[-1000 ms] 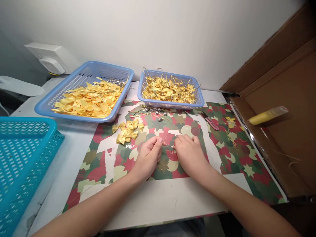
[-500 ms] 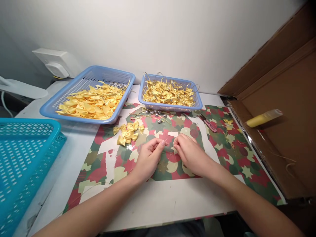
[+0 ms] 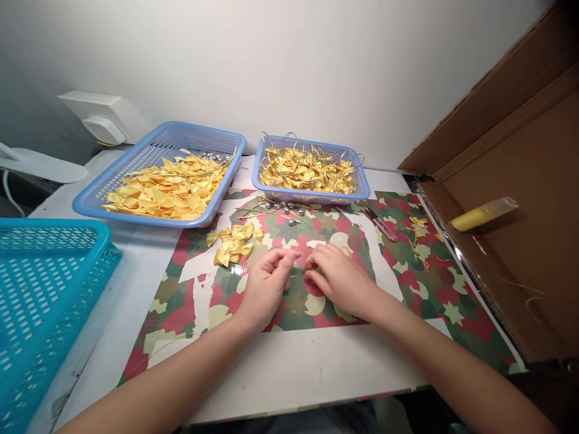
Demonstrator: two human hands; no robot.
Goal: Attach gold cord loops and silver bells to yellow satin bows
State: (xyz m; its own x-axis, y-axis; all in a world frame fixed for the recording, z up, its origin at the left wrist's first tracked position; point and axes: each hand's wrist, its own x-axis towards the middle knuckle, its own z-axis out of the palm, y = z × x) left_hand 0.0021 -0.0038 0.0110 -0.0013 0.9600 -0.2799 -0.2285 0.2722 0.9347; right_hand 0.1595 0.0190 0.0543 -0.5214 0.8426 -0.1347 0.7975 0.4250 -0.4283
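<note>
My left hand (image 3: 266, 283) is closed, its thumb pressed against the index finger on a thin cord. A short stretch of the thin cord (image 3: 297, 276) shows as a faint line across the narrow gap between my hands. My right hand (image 3: 337, 277) has its fingers curled at the other end of that stretch; its grip is partly hidden. Several yellow ribbon bows (image 3: 233, 244) lie just beyond my left hand. Silver bells (image 3: 284, 208) and gold cords (image 3: 253, 211) lie past my fingertips, in front of the baskets.
A blue basket (image 3: 136, 214) holds yellow bows and bells. A smaller blue basket (image 3: 312, 196) holds bows with gold cords. Pink-handled snips (image 3: 383, 228) lie at right. A teal basket (image 3: 106, 232) stands at left; cardboard (image 3: 511, 150) with a yellow tube (image 3: 484, 215) borders the right.
Both hands have shifted slightly left, and the right hand has come a little nearer the left. The right hand's thumb and index finger look a bit farther apart.
</note>
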